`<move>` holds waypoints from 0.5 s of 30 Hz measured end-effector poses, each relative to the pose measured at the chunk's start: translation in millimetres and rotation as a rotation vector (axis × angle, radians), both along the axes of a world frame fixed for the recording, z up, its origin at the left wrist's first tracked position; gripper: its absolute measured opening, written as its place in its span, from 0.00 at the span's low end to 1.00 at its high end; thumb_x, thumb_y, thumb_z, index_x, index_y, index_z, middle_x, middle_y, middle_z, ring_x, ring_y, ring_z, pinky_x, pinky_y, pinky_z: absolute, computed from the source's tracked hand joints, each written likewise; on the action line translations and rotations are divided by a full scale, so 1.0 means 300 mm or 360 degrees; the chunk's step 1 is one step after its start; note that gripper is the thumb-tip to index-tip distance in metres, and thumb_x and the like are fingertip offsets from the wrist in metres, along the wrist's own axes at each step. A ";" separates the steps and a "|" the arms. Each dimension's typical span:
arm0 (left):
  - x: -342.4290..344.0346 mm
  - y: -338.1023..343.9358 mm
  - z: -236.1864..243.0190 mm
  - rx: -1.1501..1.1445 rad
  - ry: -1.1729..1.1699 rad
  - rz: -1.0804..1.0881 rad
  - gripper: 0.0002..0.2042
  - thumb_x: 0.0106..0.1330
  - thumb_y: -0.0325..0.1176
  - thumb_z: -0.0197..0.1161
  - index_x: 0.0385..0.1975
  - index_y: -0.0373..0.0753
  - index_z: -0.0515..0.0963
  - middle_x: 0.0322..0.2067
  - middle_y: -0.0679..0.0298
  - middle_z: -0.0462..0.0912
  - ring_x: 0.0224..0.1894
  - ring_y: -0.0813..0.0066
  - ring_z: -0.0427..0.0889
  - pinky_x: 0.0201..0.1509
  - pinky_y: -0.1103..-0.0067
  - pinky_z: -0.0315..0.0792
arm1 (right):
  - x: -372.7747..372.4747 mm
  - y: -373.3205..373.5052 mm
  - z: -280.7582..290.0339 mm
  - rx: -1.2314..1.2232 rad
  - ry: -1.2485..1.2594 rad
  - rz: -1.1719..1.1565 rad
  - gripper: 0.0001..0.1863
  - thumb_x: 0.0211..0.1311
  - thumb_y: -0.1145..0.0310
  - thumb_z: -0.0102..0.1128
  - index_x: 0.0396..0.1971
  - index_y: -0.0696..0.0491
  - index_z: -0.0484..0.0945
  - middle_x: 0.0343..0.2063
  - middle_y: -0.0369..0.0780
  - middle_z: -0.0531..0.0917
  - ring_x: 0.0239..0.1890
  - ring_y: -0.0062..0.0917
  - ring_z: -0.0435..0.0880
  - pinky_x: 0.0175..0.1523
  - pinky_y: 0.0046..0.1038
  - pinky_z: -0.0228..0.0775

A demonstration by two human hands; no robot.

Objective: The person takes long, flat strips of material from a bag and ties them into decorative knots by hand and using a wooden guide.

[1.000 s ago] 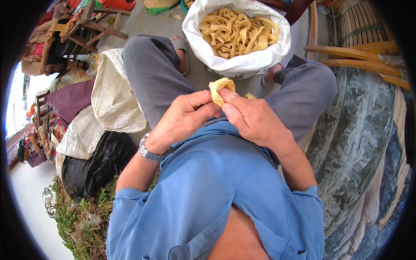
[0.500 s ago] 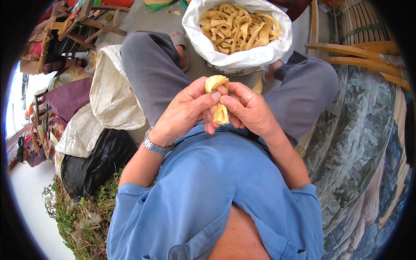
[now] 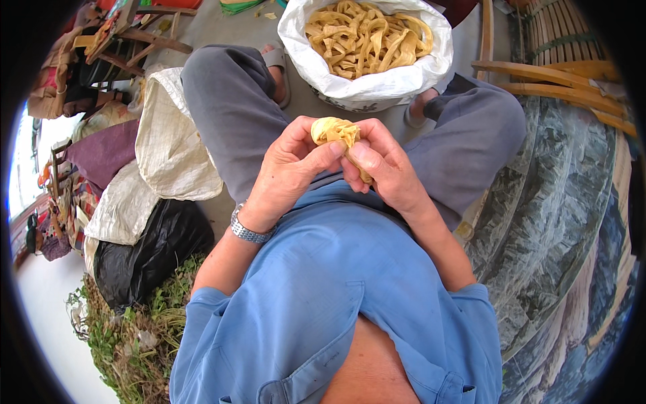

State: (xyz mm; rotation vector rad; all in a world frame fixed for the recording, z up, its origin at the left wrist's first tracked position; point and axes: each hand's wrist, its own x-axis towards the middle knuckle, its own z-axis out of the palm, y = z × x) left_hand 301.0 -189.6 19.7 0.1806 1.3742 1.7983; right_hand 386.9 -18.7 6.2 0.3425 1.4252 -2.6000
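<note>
Above my lap, my left hand [image 3: 289, 161] pinches a coiled, pliable yellow-tan strip [image 3: 334, 130] between thumb and fingers. My right hand [image 3: 390, 168] grips the same strip from the other side, its thumb pressed on the lower part. The strip's wound top shows above both thumbs, and a short end pokes out below; the fingers cover much of the rest. Beyond my hands stands a white woven sack [image 3: 301, 50] with a rolled-down rim. Similar tan strips [image 3: 367, 40] fill it, looped and tangled together.
To the left lie a cream woven sack [image 3: 168, 141], a black plastic bag [image 3: 151, 249] and a heap of green plants [image 3: 134, 337]. A wooden chair [image 3: 138, 34] stands at the far left. Bent wooden bars [image 3: 558, 81] and a dark patterned cover [image 3: 538, 236] are at the right.
The strip has been twisted into a tighter bundle, and its hanging tail has swung to the right, mostly under my right fingers. Both hands stay above my lap.
</note>
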 end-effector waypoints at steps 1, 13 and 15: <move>-0.001 0.009 0.002 0.0015 0.0000 0.0038 0.10 0.73 0.26 0.60 0.50 0.38 0.73 0.46 0.63 0.82 0.45 0.77 0.81 0.52 0.77 0.77 | 0.000 0.002 0.005 -0.0010 0.0020 -0.0006 0.11 0.76 0.63 0.54 0.47 0.55 0.70 0.30 0.35 0.79 0.21 0.10 0.70 0.25 0.15 0.62; -0.003 0.027 -0.003 0.0189 -0.0124 0.0211 0.09 0.72 0.26 0.61 0.48 0.37 0.72 0.43 0.66 0.81 0.44 0.82 0.79 0.50 0.80 0.77 | -0.041 -0.034 -0.010 0.0236 -0.0157 -0.0207 0.11 0.72 0.65 0.59 0.42 0.58 0.72 0.27 0.37 0.84 0.27 0.10 0.78 0.29 0.18 0.68; -0.011 0.023 -0.017 0.0207 -0.0185 0.0199 0.08 0.72 0.27 0.61 0.47 0.37 0.72 0.43 0.66 0.81 0.43 0.83 0.78 0.48 0.81 0.76 | -0.023 -0.047 -0.028 0.0654 0.0013 -0.0231 0.12 0.71 0.65 0.60 0.42 0.58 0.72 0.26 0.39 0.83 0.27 0.14 0.79 0.31 0.22 0.71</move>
